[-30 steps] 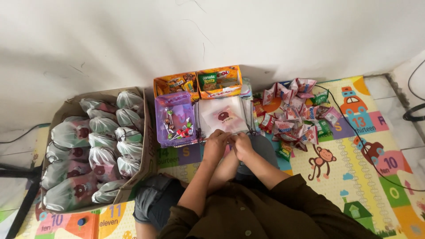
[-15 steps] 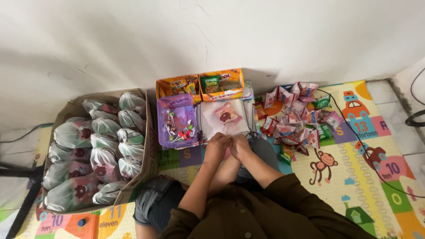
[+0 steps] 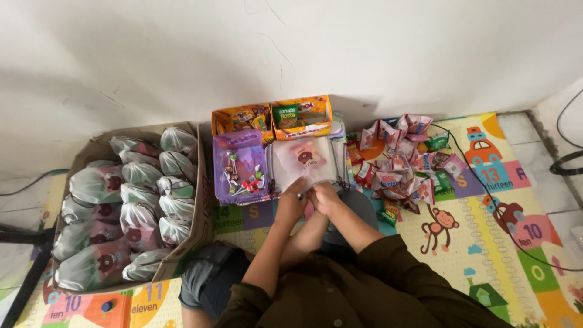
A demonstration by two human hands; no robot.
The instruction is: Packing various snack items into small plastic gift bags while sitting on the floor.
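Translucent white plastic is what both hands work on: a drawstring pouch (image 3: 305, 161) with a pink-and-brown figure printed on it lies on the floor mat (image 3: 486, 243) just ahead of the knees, between the purple lollipop tray (image 3: 238, 168) and the heap of snack packets (image 3: 404, 161). The left hand (image 3: 293, 199) and the right hand (image 3: 325, 197) meet at its near edge, fingers curled in and pinching the plastic, it seems at the pouch mouth; whether anything else is held between the fingers cannot be told. Judging from how things lie, much of the packing looks done: the cardboard box (image 3: 195, 200) to the left is nearly full of closed pouches (image 3: 130, 200) of the same kind, while the heap of loose packets, the lollipops and the two orange snack boxes (image 3: 272, 118) against the wall suggest more pouches are still to be filled. Room is tight in front: the wall (image 3: 291, 42) stands just behind the orange boxes, and tray, pouch and packets sit side by side, touching or nearly so. The box wall hems in the left knee. Freer floor lies to the right, though a black cable (image 3: 486, 200) snakes across the mat there.
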